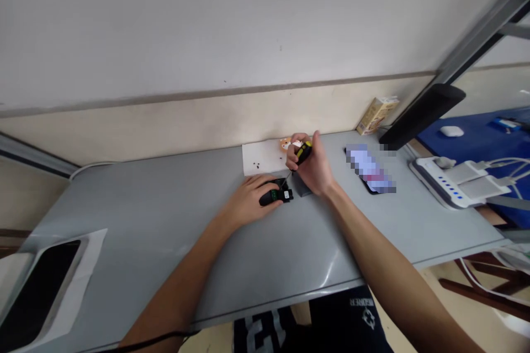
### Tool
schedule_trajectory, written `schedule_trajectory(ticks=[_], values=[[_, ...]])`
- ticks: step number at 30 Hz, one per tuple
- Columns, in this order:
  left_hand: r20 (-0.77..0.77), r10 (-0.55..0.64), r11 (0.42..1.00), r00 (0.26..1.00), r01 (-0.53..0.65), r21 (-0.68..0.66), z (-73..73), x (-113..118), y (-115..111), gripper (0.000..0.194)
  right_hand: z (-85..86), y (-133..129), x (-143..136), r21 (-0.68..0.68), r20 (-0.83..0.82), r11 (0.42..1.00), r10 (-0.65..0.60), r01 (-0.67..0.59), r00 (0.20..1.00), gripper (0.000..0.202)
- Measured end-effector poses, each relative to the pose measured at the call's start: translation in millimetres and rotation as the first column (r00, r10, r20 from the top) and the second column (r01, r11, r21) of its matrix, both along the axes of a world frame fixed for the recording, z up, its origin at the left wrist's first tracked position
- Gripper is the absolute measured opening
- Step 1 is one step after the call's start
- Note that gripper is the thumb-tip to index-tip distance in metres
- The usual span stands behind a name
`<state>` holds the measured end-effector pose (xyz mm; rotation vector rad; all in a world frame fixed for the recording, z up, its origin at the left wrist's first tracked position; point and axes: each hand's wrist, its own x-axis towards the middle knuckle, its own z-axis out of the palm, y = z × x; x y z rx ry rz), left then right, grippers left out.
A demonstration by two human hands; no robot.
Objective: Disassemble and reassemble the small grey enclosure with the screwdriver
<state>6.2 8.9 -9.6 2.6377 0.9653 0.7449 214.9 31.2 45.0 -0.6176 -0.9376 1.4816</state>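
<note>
A small black device with a green circuit board point(285, 195) lies on the grey table, its insides exposed. My left hand point(250, 198) wraps round its left side and holds it down. In my right hand point(312, 162) is a screwdriver point(305, 151) with a yellow and black handle, its thin shaft slanting down to the device. Behind them lies a white sheet point(261, 157) with several tiny dark pieces point(257, 165), perhaps screws. An orange and white object point(285, 144) is partly hidden by my right hand. A dark flat piece point(301, 186) sits under that hand.
To the right are a phone point(370, 170), a yellow box point(376, 116), a black cylinder point(422, 116) and a white power strip point(443, 185) with cables. A black-screened device point(41, 289) rests on white paper at the left. The wall stands behind the table.
</note>
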Motion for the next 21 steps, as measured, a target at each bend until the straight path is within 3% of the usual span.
schedule_trajectory(ticks=[3,7,12,15,21], values=[[0.000,0.014,1.000,1.000,-0.014,-0.004,-0.2,0.5,0.1,0.023,1.4,-1.1,1.5,-0.006,-0.052,0.997,0.072,-0.072,0.996,0.037],[0.009,0.011,1.000,1.000,-0.011,0.003,-0.4,0.7,0.5,0.024,-1.9,-3.0,3.9,0.042,-0.015,0.998,0.048,-0.047,0.999,0.036],[0.006,-0.006,1.000,1.000,0.006,0.012,-0.4,0.2,0.8,0.024,-6.2,-3.8,2.0,0.141,0.171,0.988,-0.086,0.062,0.982,0.048],[0.002,-0.007,1.000,1.000,0.007,0.007,0.3,0.3,0.4,0.024,-4.8,-4.6,-3.1,0.174,0.168,0.975,-0.165,0.135,0.972,0.045],[-0.003,0.003,1.000,1.000,-0.003,0.002,-0.3,0.5,0.7,0.025,3.2,-6.3,-5.3,0.101,0.025,0.995,0.018,-0.020,1.000,0.044]])
